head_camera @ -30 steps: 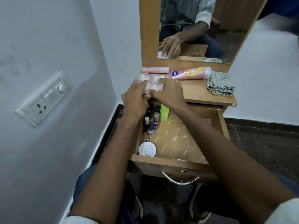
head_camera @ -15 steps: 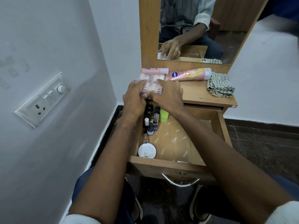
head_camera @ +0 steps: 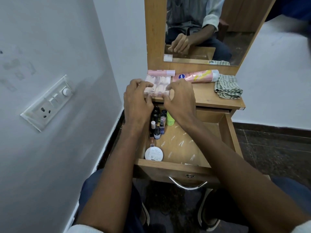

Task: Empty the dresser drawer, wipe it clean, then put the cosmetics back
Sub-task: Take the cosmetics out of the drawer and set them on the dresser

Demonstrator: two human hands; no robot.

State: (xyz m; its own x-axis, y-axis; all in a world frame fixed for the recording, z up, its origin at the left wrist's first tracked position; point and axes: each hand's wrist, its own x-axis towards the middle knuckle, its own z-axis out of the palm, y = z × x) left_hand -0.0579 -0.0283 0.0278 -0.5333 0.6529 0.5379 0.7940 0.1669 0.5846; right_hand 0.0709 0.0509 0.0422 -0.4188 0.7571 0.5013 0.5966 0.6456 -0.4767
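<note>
The wooden dresser drawer (head_camera: 168, 167) stands pulled open in front of me. Small dark bottles (head_camera: 158, 125) cluster along its left side, with a green container (head_camera: 170, 119) behind them and a round white compact (head_camera: 154, 153) at the front left. A clear box of pink cosmetics (head_camera: 159, 84) rests on the left of the dresser top (head_camera: 202, 96). My left hand (head_camera: 136, 101) grips its left edge. My right hand (head_camera: 180, 100) grips its right front corner.
A pink tube (head_camera: 196, 76) and a pink bottle (head_camera: 161, 72) lie at the back of the dresser top, under the mirror (head_camera: 218, 31). A checked cloth (head_camera: 228, 86) lies at the right. A wall with a switch panel (head_camera: 48, 103) is close on the left.
Both hands have carried the clear box up from the drawer's back edge onto the dresser top, and their fingers have spread along its edges.
</note>
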